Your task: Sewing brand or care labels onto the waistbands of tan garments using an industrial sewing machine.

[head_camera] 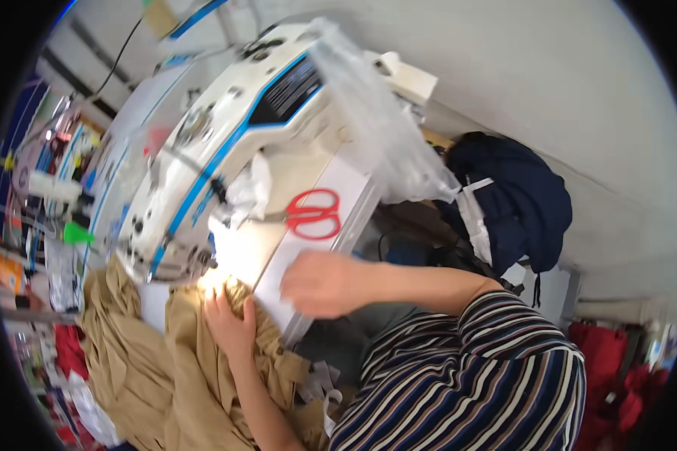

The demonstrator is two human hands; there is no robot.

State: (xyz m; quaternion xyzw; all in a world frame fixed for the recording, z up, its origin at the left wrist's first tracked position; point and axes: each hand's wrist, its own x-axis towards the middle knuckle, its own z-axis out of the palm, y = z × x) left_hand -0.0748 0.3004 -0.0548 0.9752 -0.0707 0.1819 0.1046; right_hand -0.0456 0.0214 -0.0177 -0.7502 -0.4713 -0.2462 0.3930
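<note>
A white and blue industrial sewing machine (203, 163) stands before me, its lamp glaring over the needle area. My left hand (228, 324) lies with fingers spread on tan fabric (192, 372), whose gathered edge is close to the needle. Blurred, my right hand (321, 284) hovers above the table edge with its fingers curled; whether it holds anything is not clear. Red-handled scissors (314, 214) rest on the machine bed beyond that hand, blades pointing left. White cloth (254, 189) is bunched under the machine arm.
A clear plastic bag (383, 124) hangs over the machine's right end. Dark navy fabric (510, 197) is heaped by the wall at the right. White strips (327, 394) dangle beside my lap. Another machine and cluttered items are at the far left. Red cloth (598, 361) lies behind me.
</note>
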